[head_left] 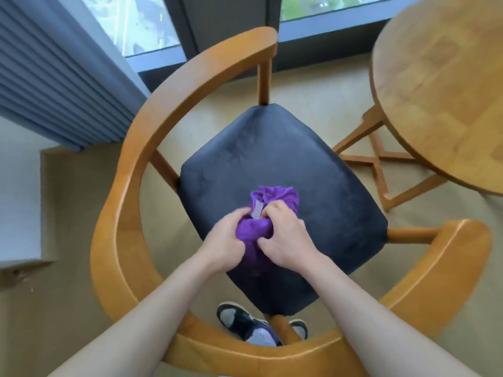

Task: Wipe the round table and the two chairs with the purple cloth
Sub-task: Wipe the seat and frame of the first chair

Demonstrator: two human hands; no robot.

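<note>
While both hands bunch the cloth (268,213) over the chair (190,110), we read the pose as a regathering of the fabric into a wad before a wiping stroke; this is our judgement, not something shown. We see the left hand (227,240) with fingers curled round the near-left side of the cloth, and the right hand (285,236) with fingers and thumb curled into its right side, so each hand grips fabric and neither lies flat. A pale label shows between the two hands. We place the cloth low over the middle of the dark seat (313,172), nearer its front edge; whether it touches the seat we cannot tell.

We judge that the person stands behind the curved backrest and reaches over it, since both forearms cross the rail and a shoe (236,319) shows below it. The table (441,85) stands just beside the chair at upper right, bare on the part visible, presumably within reach for its own wiping.

Count: one cloth, two hands, one chair in view (the second is out of frame), one table, at least one shoe, with a second partly hidden behind a chair leg, one curtain (57,74).
</note>
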